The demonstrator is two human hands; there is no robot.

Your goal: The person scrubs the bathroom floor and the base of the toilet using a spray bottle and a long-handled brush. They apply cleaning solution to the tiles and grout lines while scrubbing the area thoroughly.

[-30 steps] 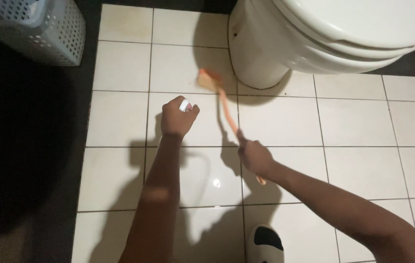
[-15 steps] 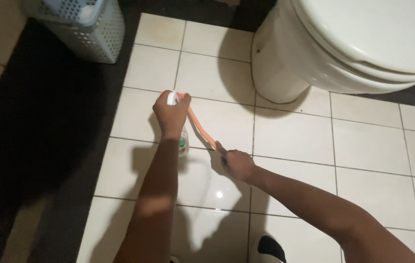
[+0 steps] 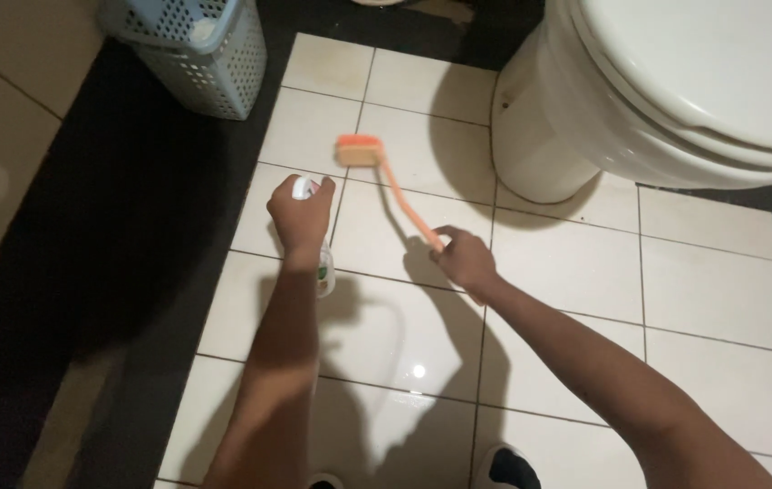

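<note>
one orange long-handled brush [image 3: 377, 167], head on tiles.

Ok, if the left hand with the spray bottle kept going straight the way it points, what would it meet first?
Probably bare white floor tile; further along that line stands the perforated basket. The left hand passes left of the orange brush head, though depth is unclear.

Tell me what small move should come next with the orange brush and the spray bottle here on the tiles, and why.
Probably draw the orange brush back along the white floor tiles toward the feet. Its head rests flat on a tile at the far end of its reach, the right hand grips the handle's end, and the left hand holds the spray bottle just beside that stretch of tiles, nozzle end up.
</note>
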